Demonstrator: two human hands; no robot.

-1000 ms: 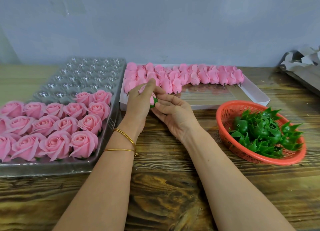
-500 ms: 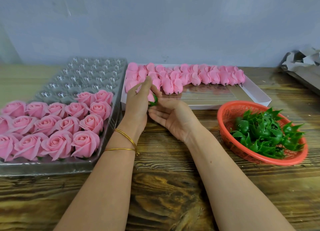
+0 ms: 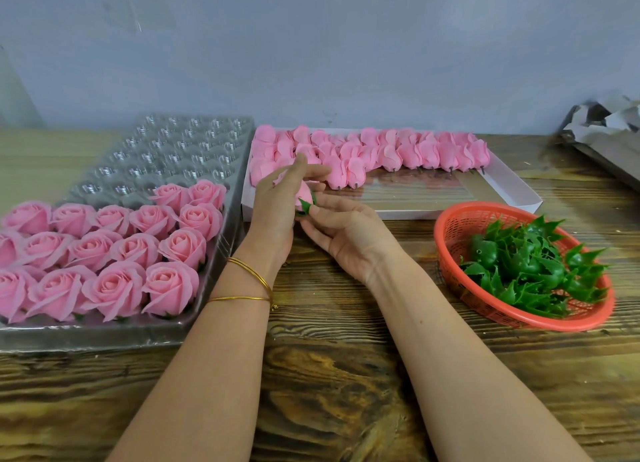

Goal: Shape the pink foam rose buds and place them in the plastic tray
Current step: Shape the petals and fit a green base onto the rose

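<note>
My left hand (image 3: 277,202) and my right hand (image 3: 346,233) meet at the table's middle around one pink foam rose bud (image 3: 303,192) with a green calyx at its base. The left fingers curl around the bud's petals. The right thumb and fingers pinch the green base from below. On the left lies the clear plastic tray (image 3: 194,143); several opened pink roses (image 3: 114,250) fill its near rows, while its far cups hold nothing. Behind my hands a white box (image 3: 502,184) holds a row of closed pink buds (image 3: 398,153).
A red mesh basket (image 3: 450,240) of green plastic calyxes (image 3: 530,264) sits at the right. Crumpled grey paper (image 3: 606,125) lies at the far right edge. A grey wall stands close behind the wooden table (image 3: 346,375).
The bud has turned a little between my hands, and more of the green calyx now shows. Both hands stay in about the same place.
</note>
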